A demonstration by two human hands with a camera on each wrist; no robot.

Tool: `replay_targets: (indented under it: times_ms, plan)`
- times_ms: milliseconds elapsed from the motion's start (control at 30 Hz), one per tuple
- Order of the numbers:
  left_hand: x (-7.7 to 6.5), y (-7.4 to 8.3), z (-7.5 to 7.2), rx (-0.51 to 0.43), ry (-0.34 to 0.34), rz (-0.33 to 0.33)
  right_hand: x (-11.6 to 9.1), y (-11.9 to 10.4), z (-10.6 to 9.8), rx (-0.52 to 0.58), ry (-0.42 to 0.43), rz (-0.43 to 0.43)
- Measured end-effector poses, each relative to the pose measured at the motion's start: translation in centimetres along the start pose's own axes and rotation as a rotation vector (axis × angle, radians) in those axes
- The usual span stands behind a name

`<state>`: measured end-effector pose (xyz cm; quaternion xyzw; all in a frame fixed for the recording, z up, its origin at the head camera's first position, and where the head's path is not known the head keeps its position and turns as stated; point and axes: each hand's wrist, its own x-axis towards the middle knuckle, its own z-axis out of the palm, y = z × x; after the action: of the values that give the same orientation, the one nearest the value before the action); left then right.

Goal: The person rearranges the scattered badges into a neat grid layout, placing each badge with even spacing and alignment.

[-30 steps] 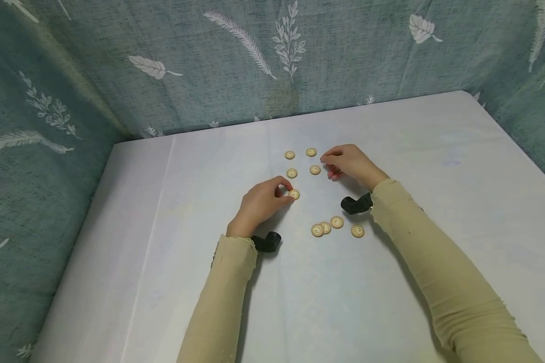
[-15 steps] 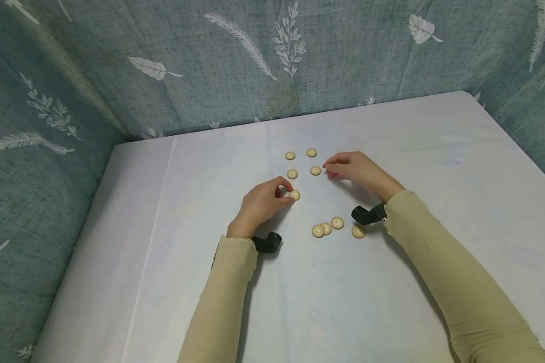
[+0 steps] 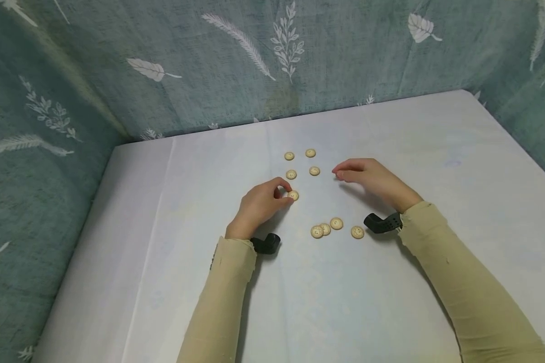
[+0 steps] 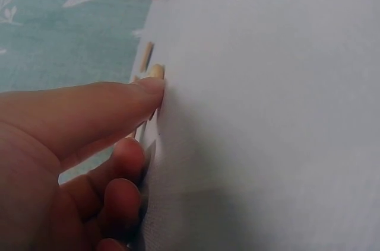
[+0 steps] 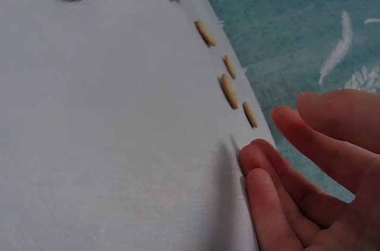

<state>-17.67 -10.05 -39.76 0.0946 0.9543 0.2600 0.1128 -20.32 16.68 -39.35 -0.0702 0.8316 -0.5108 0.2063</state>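
In the head view my left hand (image 3: 261, 204) pinches a round tan button (image 3: 293, 195) at its edges between thumb and index finger, low at the white tabletop. The left wrist view shows the thumb (image 4: 119, 99) largely covering this button (image 4: 157, 72). My right hand (image 3: 372, 176) hovers at the right with its fingers loosely bent and holds nothing. Nearest to it lies a button (image 3: 315, 171), apart from the fingertips. This one forms a small two-by-two group with a left button (image 3: 291, 174) and two far buttons (image 3: 289, 156), (image 3: 311, 153).
Closer to the person lie several more buttons: two overlapping, the front one (image 3: 317, 231) partly over its neighbour (image 3: 325, 229), then another button (image 3: 336, 223) and a separate button (image 3: 357, 232). A green leaf-patterned curtain (image 3: 236, 65) borders the white table (image 3: 200, 201).
My right hand has drawn back to the right and slightly toward the person, away from the two-by-two group. My left hand and the buttons stay practically where they were.
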Motion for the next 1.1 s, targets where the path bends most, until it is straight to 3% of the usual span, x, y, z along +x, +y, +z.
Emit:
replay_targets:
  times_ms: [333, 467, 700, 933, 1100]
  plan:
    - [-0.2, -0.1, -0.1, -0.011, 0.01, 0.001, 0.1, 0.2, 0.2, 0.117, 0.016, -0.035]
    - [-0.2, 0.0, -0.2, -0.017, 0.009, 0.011, 0.1, 0.4, 0.1, 0.111, 0.028, -0.033]
    - [-0.2, 0.0, -0.2, -0.023, 0.004, 0.005, 0.1, 0.2, 0.2, -0.053, -0.014, -0.029]
    - [-0.2, 0.0, -0.1, -0.026, 0.0, 0.003, 0.2, -0.5, 1.0, -0.263, -0.051, -0.082]
    - [-0.1, 0.0, -0.1, -0.021, 0.001, -0.002, -0.2, -1.1, 1.4, -0.348, -0.131, -0.112]
